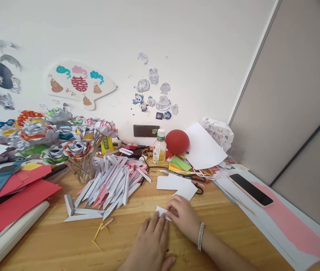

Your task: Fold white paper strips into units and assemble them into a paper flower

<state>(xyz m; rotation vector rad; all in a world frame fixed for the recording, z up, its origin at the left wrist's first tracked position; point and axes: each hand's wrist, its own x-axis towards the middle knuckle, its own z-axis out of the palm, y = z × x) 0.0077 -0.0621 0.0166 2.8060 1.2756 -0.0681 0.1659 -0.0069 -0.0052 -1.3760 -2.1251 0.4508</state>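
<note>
The right hand (184,213) pinches the white paper (161,209); if the flat-pressed left hand (150,237) slips, it could skew.

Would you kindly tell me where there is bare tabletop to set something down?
Bare wood shows between the left hand and the yellow piece, and between the right hand and the white sheet. Toward the wall it is crowded with paper flowers, folded strips, the bottle and balloon.

A red balloon (177,142) sits beside a capped bottle (160,149), a phone (251,190) farther right.
</note>
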